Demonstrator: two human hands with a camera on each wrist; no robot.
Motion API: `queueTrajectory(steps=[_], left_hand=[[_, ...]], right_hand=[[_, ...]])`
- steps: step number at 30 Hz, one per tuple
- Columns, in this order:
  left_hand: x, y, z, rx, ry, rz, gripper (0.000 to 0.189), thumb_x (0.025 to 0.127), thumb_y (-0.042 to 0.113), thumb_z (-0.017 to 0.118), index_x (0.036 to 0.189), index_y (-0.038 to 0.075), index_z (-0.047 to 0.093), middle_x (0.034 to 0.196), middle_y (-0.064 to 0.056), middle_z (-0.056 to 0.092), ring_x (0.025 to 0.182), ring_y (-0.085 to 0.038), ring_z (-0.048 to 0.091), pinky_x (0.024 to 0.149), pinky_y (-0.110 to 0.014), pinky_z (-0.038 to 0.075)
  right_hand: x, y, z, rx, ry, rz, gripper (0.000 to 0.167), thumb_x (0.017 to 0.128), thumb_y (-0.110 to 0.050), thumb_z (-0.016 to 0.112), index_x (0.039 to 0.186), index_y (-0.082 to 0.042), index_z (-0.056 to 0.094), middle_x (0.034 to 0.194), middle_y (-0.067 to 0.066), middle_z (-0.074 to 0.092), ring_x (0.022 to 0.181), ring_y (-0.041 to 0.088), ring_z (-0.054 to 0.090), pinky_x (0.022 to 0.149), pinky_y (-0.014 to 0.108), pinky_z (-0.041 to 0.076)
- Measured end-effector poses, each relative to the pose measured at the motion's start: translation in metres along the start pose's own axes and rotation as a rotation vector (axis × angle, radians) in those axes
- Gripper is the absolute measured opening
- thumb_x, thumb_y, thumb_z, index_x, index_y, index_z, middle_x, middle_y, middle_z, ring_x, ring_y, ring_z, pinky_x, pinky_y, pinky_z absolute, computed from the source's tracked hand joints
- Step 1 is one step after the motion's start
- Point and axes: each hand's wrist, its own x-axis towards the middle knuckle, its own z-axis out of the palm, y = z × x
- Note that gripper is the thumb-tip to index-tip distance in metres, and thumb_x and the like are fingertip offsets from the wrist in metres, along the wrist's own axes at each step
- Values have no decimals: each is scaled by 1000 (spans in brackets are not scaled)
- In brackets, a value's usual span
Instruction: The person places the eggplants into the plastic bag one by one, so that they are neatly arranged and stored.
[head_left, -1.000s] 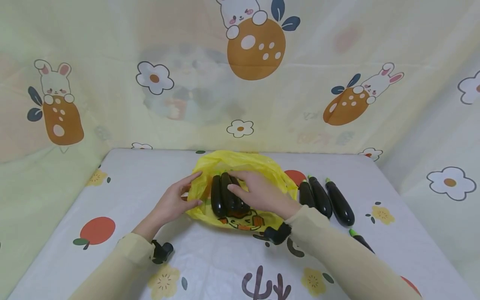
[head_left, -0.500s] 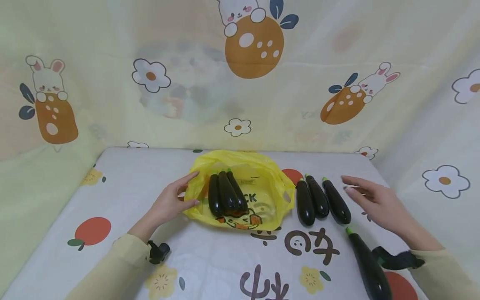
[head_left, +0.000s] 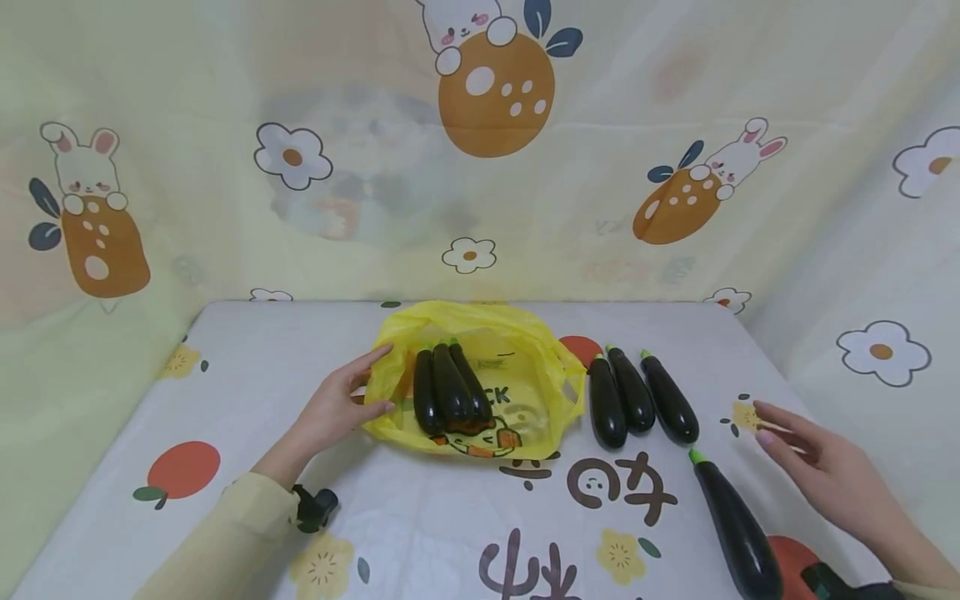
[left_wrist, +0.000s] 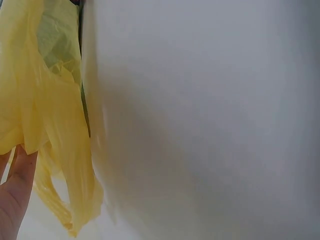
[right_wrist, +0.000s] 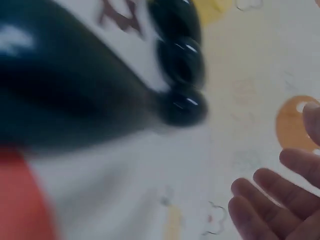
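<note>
A yellow plastic bag (head_left: 540,417) lies with its mouth spread, and several dark eggplants (head_left: 452,387) rest inside it. At the bag's left rim is my left hand (head_left: 330,412), thumb and forefinger apart and touching the plastic. The left wrist view shows fingertips (left_wrist: 24,165) against the bag's yellow folds (left_wrist: 65,125). My right hand (head_left: 832,475) hovers at the right with relaxed fingers and nothing in them. Closest to it is a large eggplant (head_left: 735,525) with a green stem end. In the right wrist view this eggplant (right_wrist: 65,80) looms blurred beside the fingers (right_wrist: 270,200).
Just right of the bag, a group of three eggplants (head_left: 637,396) lies side by side. A white printed cloth (head_left: 450,517) covers the table. Behind and at the sides hang patterned curtains (head_left: 360,267).
My right hand has left the eggplants in the bag and moved right, past the loose group, then nearer to me beside the large eggplant. My left hand stays at the bag's rim.
</note>
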Motion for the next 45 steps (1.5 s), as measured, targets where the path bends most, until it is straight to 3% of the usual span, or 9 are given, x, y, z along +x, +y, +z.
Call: queueTrajectory(steps=[3, 7, 12, 18, 23, 30, 32, 38, 45], left_hand=[[-1, 0, 1, -6, -5, -13, 83, 89, 1, 76, 160, 16, 36, 166, -20, 31, 145, -50, 41, 105, -50, 55], [-2, 0, 2, -5, -5, -20, 83, 89, 1, 76, 160, 16, 36, 166, -19, 31, 145, -49, 41, 105, -50, 55], [-2, 2, 1, 8, 1, -8, 82, 89, 2, 76, 160, 16, 36, 166, -20, 30, 144, -50, 41, 105, -50, 55], [-1, 4, 0, 10, -3, 5, 81, 90, 3, 76, 159, 14, 37, 165, -22, 30, 144, -52, 40, 105, -51, 55], [-1, 3, 0, 4, -1, -4, 81, 89, 3, 76, 159, 15, 37, 166, -22, 30, 144, -52, 40, 105, -50, 55], [-2, 3, 0, 3, 0, -11, 81, 89, 4, 77, 160, 15, 37, 166, -22, 30, 144, -52, 41, 106, -51, 54], [-2, 3, 0, -2, 1, -5, 81, 89, 3, 76, 159, 14, 37, 166, -22, 30, 144, -52, 41, 106, -51, 54], [-3, 3, -1, -10, 4, -1, 81, 89, 2, 76, 160, 14, 37, 166, -22, 29, 143, -52, 41, 106, -51, 54], [-3, 2, 0, -10, 3, 2, 81, 89, 2, 76, 160, 14, 37, 166, -23, 29, 143, -52, 41, 105, -50, 55]], right_hand=[[-13, 1, 16, 7, -73, 53, 65, 107, -40, 51, 153, 5, 40, 145, 38, 48, 121, 56, 57, 80, 47, 64], [-25, 4, 30, 43, -207, 127, 74, 106, -47, 51, 156, 5, 33, 148, 39, 44, 125, 56, 56, 81, 42, 65], [-32, 5, 40, 49, -339, 192, 86, 101, -53, 57, 156, 7, 29, 152, 40, 37, 126, 58, 54, 87, 48, 64], [-38, 2, 51, 41, -389, 211, 95, 94, -55, 67, 157, 5, 29, 149, 42, 38, 105, 39, 66, 80, 40, 63], [-39, -1, 55, -16, -355, 182, 96, 92, -56, 69, 155, 7, 33, 148, 41, 40, 111, 42, 61, 88, 48, 63], [-38, 1, 53, -34, -334, 189, 93, 93, -54, 69, 154, 8, 35, 146, 40, 43, 99, 29, 59, 79, 37, 62], [-38, 4, 50, -45, -318, 177, 91, 94, -54, 68, 153, 7, 36, 146, 40, 44, 99, 29, 61, 82, 41, 63], [-35, 7, 31, -88, -205, 108, 84, 97, -51, 65, 151, 9, 40, 141, 41, 49, 106, 46, 66, 76, 40, 65], [-21, -9, 3, -15, -84, 33, 71, 102, -33, 64, 153, 8, 36, 137, 47, 47, 109, 59, 64, 66, 40, 65]])
